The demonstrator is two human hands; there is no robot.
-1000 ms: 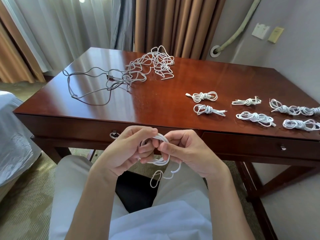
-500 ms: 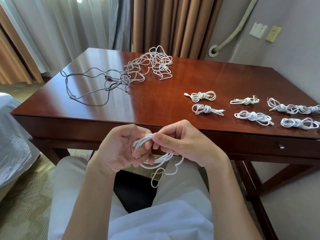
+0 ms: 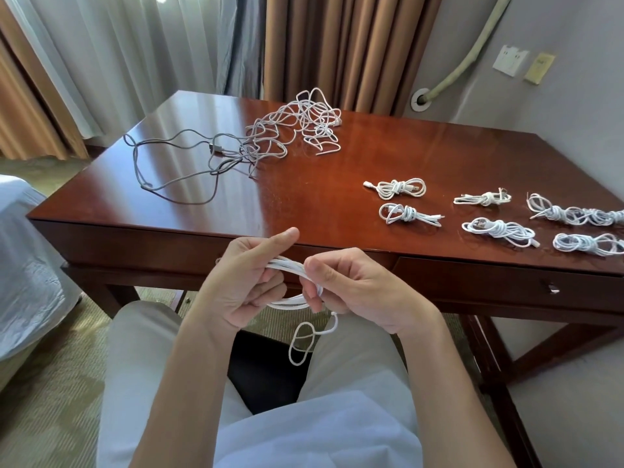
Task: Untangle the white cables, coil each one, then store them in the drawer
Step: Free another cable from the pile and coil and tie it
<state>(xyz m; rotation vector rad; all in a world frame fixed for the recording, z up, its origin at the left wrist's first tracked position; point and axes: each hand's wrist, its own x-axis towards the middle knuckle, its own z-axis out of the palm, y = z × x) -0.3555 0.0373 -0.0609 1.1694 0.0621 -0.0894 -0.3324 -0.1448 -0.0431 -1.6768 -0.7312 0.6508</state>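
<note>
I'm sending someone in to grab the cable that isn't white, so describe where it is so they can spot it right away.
Start at the wooden desk and look to its far left part, where a loose tangled pile of white cables lies. The grey cable trails out of that pile toward the left edge in wide open loops. It is the only darker, grey one; all the others are white.

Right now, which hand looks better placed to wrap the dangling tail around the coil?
Probably the right hand: the white cable coil's loose tail hangs just below it, while the left hand steadies the loops.
</note>
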